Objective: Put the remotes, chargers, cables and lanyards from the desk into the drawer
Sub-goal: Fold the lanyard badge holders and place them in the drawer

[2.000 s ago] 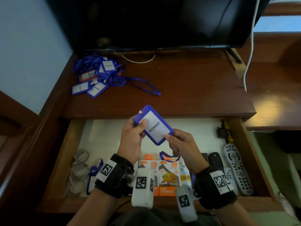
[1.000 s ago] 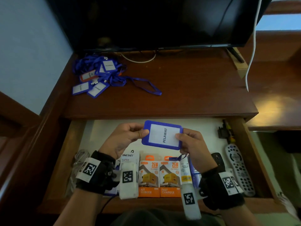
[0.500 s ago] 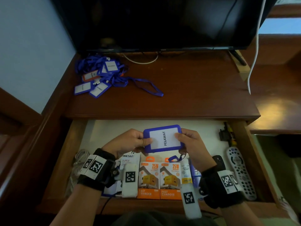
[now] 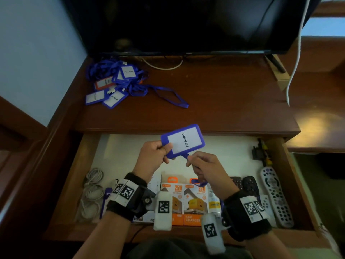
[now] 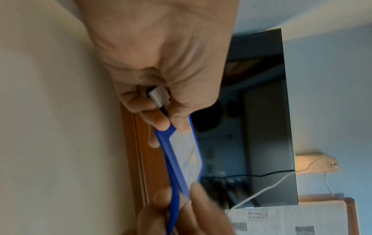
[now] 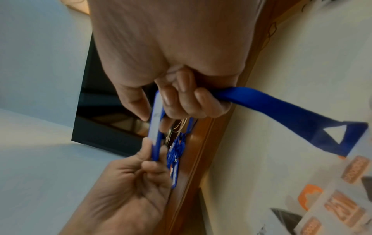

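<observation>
Over the open drawer [image 4: 61, 186] my left hand [image 4: 155, 156] pinches the left end of a blue badge holder [image 4: 183, 140] marked PELAWAT. The holder [image 5: 184, 156] also shows edge-on in the left wrist view. My right hand [image 4: 203, 165] grips its blue strap [image 6: 281, 111] just under the holder, and the strap's loop [image 4: 198, 182] hangs below that fist. A heap of blue lanyards with badge holders [image 4: 119, 81] lies at the desk's back left. In the drawer lie remotes [image 4: 274, 195], orange charger boxes [image 4: 183, 200] and coiled white cables [image 4: 92, 191].
A dark TV [image 4: 186, 23] stands at the back of the desk [image 4: 224, 101], with a white cable [image 4: 296, 58] hanging at its right. A black plug [image 4: 258, 151] lies in the drawer's far right corner. A light wall [image 4: 33, 53] runs along the left.
The holder has tilted up and toward the right in my left hand. My right hand left the holder's right edge and now grips the strap below it.
</observation>
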Action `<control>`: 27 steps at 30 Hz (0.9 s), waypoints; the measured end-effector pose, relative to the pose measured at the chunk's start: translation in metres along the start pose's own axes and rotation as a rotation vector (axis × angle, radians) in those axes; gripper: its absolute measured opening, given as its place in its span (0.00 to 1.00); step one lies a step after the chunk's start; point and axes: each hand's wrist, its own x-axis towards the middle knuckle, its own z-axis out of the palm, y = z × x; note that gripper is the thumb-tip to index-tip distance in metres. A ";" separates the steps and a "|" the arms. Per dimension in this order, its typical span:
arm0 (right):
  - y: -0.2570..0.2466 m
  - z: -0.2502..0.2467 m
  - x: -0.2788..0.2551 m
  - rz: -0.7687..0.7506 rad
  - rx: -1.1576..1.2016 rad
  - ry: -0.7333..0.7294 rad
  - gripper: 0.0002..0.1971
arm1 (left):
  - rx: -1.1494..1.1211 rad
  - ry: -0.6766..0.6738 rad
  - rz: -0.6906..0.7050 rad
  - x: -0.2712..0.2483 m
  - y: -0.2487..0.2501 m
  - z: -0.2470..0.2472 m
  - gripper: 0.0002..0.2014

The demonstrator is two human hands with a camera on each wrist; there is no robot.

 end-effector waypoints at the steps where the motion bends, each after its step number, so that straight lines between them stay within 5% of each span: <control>1: -0.003 0.002 0.000 -0.008 -0.007 -0.026 0.12 | -0.004 0.029 0.017 0.000 0.000 0.003 0.08; 6: -0.014 0.002 -0.002 -0.071 -0.085 -0.111 0.09 | 0.273 0.026 0.159 0.000 -0.002 0.015 0.10; 12: -0.027 -0.018 0.009 -0.100 -0.151 -0.058 0.10 | 0.703 -0.324 0.224 -0.007 -0.010 0.023 0.11; 19: -0.013 -0.047 0.021 -0.025 -0.359 -0.057 0.12 | 0.697 -0.675 0.123 -0.007 -0.007 0.007 0.10; 27: 0.024 -0.054 0.028 0.028 -0.264 -0.140 0.15 | 0.358 -0.666 0.107 -0.012 -0.005 -0.004 0.09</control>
